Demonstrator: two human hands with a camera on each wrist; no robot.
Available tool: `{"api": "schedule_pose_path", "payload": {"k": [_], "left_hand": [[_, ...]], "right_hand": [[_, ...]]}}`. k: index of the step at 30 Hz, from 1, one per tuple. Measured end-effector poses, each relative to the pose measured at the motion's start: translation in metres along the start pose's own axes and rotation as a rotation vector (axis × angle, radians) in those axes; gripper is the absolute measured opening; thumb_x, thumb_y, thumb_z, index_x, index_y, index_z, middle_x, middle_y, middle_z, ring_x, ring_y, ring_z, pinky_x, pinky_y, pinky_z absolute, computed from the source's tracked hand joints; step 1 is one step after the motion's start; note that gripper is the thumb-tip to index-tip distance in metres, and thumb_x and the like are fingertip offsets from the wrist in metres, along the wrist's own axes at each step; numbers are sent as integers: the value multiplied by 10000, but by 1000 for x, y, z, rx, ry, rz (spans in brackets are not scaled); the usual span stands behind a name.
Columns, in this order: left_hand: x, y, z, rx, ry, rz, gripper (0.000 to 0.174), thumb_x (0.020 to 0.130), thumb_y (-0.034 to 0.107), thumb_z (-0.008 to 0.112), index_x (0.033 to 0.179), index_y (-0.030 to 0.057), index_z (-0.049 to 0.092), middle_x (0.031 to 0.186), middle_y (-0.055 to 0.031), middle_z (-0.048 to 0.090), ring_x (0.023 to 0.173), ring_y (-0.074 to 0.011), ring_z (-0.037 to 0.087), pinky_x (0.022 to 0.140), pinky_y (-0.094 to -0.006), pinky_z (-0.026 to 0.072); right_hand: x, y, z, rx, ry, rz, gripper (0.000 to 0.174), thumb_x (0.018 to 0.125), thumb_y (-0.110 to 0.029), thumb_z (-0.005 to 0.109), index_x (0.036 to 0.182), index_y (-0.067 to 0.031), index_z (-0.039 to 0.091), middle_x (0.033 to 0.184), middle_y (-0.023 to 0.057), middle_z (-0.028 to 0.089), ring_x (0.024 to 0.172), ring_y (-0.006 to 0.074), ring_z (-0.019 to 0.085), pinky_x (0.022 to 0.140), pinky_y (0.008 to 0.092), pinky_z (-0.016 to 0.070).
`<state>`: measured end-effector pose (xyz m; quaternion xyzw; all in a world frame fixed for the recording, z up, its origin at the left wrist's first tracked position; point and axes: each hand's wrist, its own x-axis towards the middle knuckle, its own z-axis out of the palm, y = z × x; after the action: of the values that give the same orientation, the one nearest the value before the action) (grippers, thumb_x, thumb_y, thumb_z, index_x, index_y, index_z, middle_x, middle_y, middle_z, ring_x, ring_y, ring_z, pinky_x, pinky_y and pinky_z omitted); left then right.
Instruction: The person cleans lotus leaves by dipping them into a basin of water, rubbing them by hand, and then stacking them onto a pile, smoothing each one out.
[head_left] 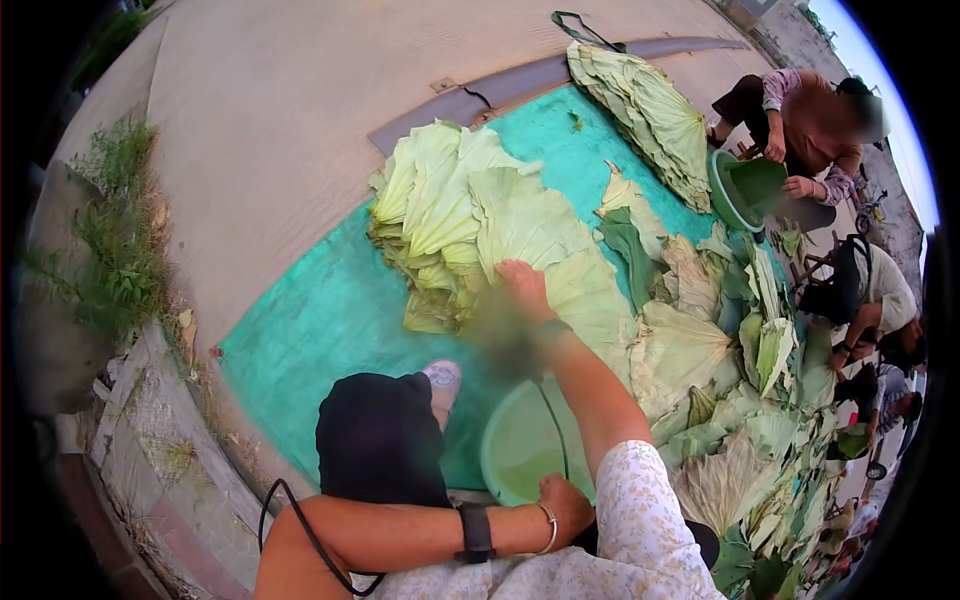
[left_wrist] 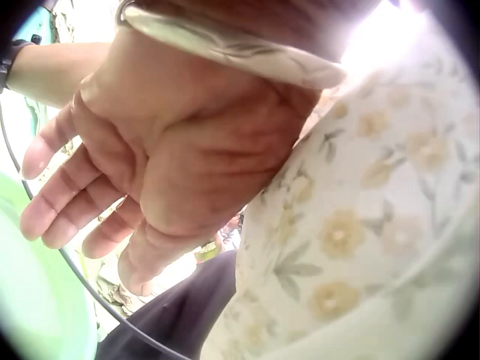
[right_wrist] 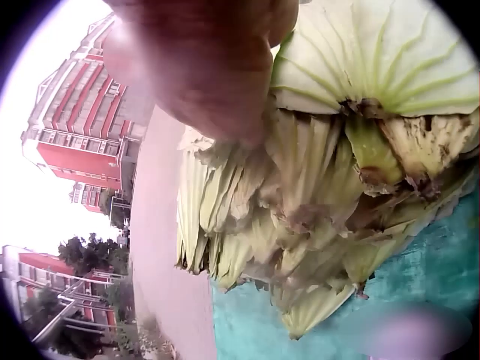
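A stack of pale green folded lotus leaves (head_left: 440, 200) lies on the teal sheet, fan-shaped with radiating veins. My right hand (head_left: 525, 290) rests on the near side of this stack, fingertips against the top leaf (head_left: 530, 215). In the right wrist view the same hand (right_wrist: 214, 71) looms blurred over the gathered leaf bases (right_wrist: 367, 161), most of its fingers hidden. My left hand (head_left: 568, 505) stays close to my body beside the green basin (head_left: 515, 450). Seen from the left wrist, that hand (left_wrist: 187, 142) shows its palm with loosely bent fingers and nothing in them.
More loose leaves (head_left: 690, 340), some dry and brown, spread to the right. Farther back lies another leaf stack (head_left: 645, 120). A person (head_left: 810, 130) sits by a second green basin (head_left: 735, 200), with several people beyond. A dark cord (left_wrist: 97, 296) crosses in front of the near basin.
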<state>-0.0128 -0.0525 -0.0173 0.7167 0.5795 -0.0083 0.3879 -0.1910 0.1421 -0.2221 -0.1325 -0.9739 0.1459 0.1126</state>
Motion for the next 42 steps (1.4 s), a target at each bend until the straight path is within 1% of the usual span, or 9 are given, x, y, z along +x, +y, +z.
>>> {"api": "schedule_pose_path", "payload": {"k": [7,17,19,23,28,29,38,40,42], "left_hand": [[0,1,3,6,57,-3,102,708,159,559,765,146,644,745,-28,609,715,-209,591,563,-376,364],[3,4,6,10,68,-22,100,709,156,557,767,135,636,737,-34,606,705,-216,586,583,-385,377],[2,4,6,23,87,-18,99,706,156,560,767,136,636,730,-31,602,701,-215,583,580,-379,372],[-3,4,3,68,143,-3,102,702,151,565,772,137,637,722,-30,594,706,-221,580,587,-376,372],[0,2,-5,13,35,10,148,725,144,571,845,135,656,813,-45,620,787,-248,590,615,-431,383],[0,2,-7,-13,-38,11,187,755,139,575,915,135,672,891,-57,647,858,-274,600,645,-483,396],[9,3,6,-13,19,-34,168,729,151,606,879,144,681,855,-25,652,820,-240,610,591,-433,389],[9,2,12,8,60,-15,123,711,147,587,811,141,659,800,-30,634,768,-217,601,579,-400,379],[9,1,17,32,101,10,85,694,142,568,743,138,637,745,-35,617,717,-195,592,566,-366,370]], "right_hand": [[-8,-4,1,36,17,-69,403,678,-225,622,1067,-154,545,1079,32,523,1080,238,456,807,417,384],[-13,21,17,112,-161,-50,509,688,-240,607,1178,-150,499,1267,66,441,1168,275,390,910,449,355],[-3,41,28,543,-275,162,531,704,-269,599,1209,-156,482,1311,89,400,1203,287,361,941,474,330],[-5,35,13,335,-143,149,544,715,-324,588,1225,-173,476,1337,108,368,1250,282,314,937,487,316],[-15,3,2,-39,-306,224,562,757,-396,554,1276,-225,420,1400,113,281,1301,266,239,933,487,291],[-14,1,2,-37,-306,223,562,757,-396,554,1276,-225,420,1400,113,281,1301,266,239,933,487,291],[-10,-7,-18,-112,-389,259,591,764,-383,567,1295,-194,387,1406,129,262,1294,267,246,944,511,286],[-23,6,-20,108,-137,255,584,759,-348,587,1269,-123,412,1382,142,304,1270,285,282,943,490,305],[-48,13,-34,135,-119,245,568,758,-330,591,1250,-95,429,1353,161,341,1250,306,310,946,471,316]]}}
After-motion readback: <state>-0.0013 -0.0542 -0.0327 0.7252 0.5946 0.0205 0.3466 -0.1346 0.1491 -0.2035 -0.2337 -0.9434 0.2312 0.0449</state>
